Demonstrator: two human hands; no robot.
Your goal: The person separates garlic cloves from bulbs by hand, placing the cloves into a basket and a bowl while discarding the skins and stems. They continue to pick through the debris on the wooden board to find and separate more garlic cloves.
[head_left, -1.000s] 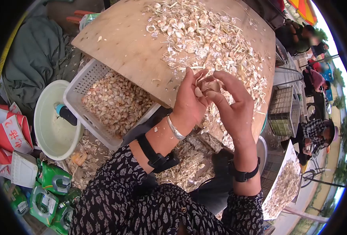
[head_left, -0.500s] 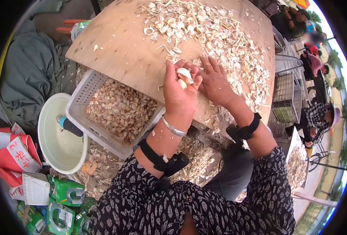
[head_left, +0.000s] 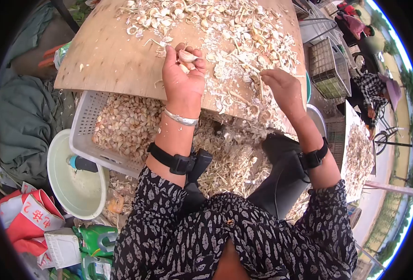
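Note:
Garlic cloves (head_left: 187, 57) rest in my left hand (head_left: 183, 81), palm up with the fingers curled round them, above the wooden board (head_left: 118, 60). My right hand (head_left: 283, 91) is at the right part of the board, its fingers pressed together around a thin dry stalk (head_left: 261, 88). Loose garlic and papery skins (head_left: 234, 37) cover much of the board's far and right parts. Below the board's near edge, a grey crate (head_left: 83, 135) holds many separated cloves (head_left: 125, 123).
A pale green basin (head_left: 78, 193) stands left of the crate, with a red bag (head_left: 29, 214) and green containers (head_left: 97, 240) nearer. Skins and stalks (head_left: 230, 158) lie below the board. Crates (head_left: 325, 65) and a person in a checked shirt (head_left: 372, 93) are at right.
My right hand has moved away from my left hand, to the right, and its fingers have closed on a stalk. My left hand still holds the cloves. The view has shifted.

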